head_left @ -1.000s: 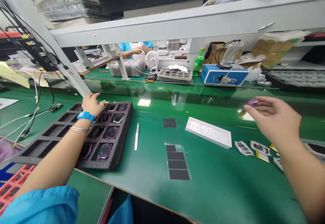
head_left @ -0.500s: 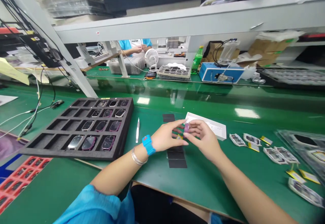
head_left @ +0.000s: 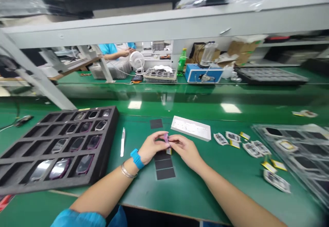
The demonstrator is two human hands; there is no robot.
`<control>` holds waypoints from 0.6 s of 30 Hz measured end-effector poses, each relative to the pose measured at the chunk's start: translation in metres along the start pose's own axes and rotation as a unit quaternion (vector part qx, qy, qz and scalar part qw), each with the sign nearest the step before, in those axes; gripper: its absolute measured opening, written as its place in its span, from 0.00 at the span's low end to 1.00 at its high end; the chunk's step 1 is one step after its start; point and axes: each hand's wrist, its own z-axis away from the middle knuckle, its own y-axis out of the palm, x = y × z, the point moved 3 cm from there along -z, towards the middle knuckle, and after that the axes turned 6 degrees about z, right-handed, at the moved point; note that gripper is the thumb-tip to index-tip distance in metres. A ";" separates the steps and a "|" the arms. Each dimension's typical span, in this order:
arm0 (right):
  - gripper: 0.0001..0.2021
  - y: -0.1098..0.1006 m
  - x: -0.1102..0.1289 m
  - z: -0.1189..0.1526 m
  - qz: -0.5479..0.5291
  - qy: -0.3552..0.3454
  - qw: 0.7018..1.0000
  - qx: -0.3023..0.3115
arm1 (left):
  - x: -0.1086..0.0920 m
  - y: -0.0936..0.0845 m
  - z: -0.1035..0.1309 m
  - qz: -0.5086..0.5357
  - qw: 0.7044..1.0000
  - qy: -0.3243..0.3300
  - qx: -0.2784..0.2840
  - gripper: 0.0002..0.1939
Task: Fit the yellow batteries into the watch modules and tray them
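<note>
Between the fingertips of both hands is a small purple watch frame [head_left: 166, 138], held upright over the green bench. My left hand [head_left: 152, 147], with a blue band on its wrist, pinches it from the left. My right hand [head_left: 185, 149] grips it from the right. A small yellow-edged part [head_left: 169, 151] shows just below the fingers. Black rectangular sheets [head_left: 165, 173] lie on the bench under and in front of the hands. Behind them sits a shallow white box [head_left: 190, 128]. White tweezers [head_left: 122, 142] lie left of my left hand.
A black foam tray [head_left: 96, 172] holding several watch frames stands at the left. White watch housings [head_left: 277, 181] with yellow-edged batteries lie at the right, beside clear plastic trays [head_left: 298, 165]. Behind are a white fan [head_left: 137, 60], a green bottle [head_left: 182, 62], a blue box [head_left: 204, 73] and another person's hands.
The view has turned right, so the bench items appear further left. My hands have come closer together around the purple frame, and my right fingers have closed in on it.
</note>
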 end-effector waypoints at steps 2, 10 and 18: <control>0.12 0.000 0.000 0.000 0.008 -0.017 1.000 0.003 | -0.002 -0.001 -0.001 -0.032 0.999 0.020 -0.004 0.33; 0.06 0.000 0.009 0.007 0.092 -0.108 0.989 -0.033 | -0.010 0.005 0.006 -0.114 0.992 0.051 -0.007 0.29; 0.07 0.001 0.010 0.008 0.137 -0.149 0.978 -0.044 | -0.013 0.007 0.008 -0.122 0.991 0.055 -0.021 0.29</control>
